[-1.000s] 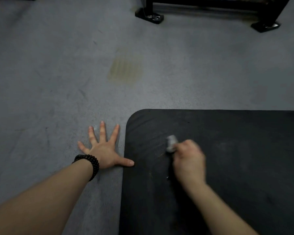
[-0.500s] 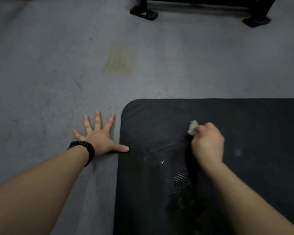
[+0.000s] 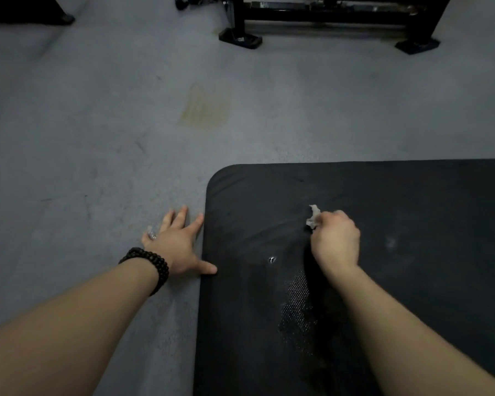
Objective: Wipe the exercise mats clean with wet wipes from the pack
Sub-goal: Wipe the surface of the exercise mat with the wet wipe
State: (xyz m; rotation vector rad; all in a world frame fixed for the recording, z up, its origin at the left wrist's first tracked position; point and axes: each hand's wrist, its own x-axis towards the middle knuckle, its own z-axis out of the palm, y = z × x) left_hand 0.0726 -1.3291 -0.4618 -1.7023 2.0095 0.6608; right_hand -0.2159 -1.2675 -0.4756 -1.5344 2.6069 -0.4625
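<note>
A black exercise mat (image 3: 412,201) with a rounded corner covers the lower right of the grey floor. My right hand (image 3: 336,242) grips a crumpled white wet wipe (image 3: 313,217) and presses it on the mat; the wipe sticks out at the far side of the fist. A wet textured patch (image 3: 297,304) shines on the mat below that hand. My left hand (image 3: 177,244) lies flat on the floor with spread fingers, and its thumb touches the mat's left edge. A black bead bracelet sits on the left wrist. The wipe pack is out of view.
A black metal equipment frame (image 3: 326,18) with feet (image 3: 240,40) stands at the back. A yellowish stain (image 3: 206,108) marks the grey floor beyond the mat. A dark object (image 3: 26,10) fills the top left corner.
My right hand with the wipe has swept rightward across the mat from near its left part. The left hand stays flat by the mat's edge. The view has tilted up slightly.
</note>
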